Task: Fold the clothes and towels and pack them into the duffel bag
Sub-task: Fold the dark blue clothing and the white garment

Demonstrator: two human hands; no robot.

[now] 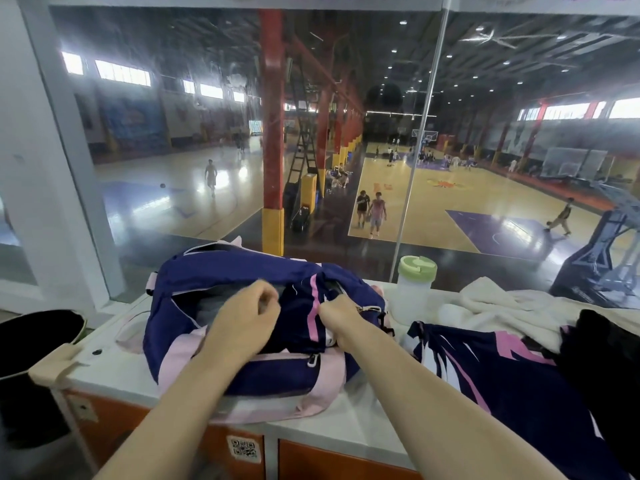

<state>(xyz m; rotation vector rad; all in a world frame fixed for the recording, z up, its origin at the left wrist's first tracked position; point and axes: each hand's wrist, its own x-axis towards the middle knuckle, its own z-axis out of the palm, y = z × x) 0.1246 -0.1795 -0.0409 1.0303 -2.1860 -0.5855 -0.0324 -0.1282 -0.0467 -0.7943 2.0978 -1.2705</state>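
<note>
A navy and pink duffel bag point(194, 271) lies on the white counter point(114, 372) with its top unzipped. A folded navy garment with a pink stripe point(304, 317) sits in the bag's mouth. My left hand point(246, 317) hovers over the opening with its fingers curled, blurred by motion, and I cannot tell whether it holds cloth. My right hand point(337, 315) grips the garment's right edge, its fingertips hidden in the fabric. To the right a navy and pink jersey point(495, 375) lies spread out, a white towel point(502, 303) behind it and a black garment point(602, 358) at the far right.
A translucent bottle with a green lid point(414, 289) stands just right of the bag. A glass wall rises right behind the counter. A dark chair with a beige armrest point(52, 365) stands at the left. Orange cabinet fronts point(311, 459) sit below the counter.
</note>
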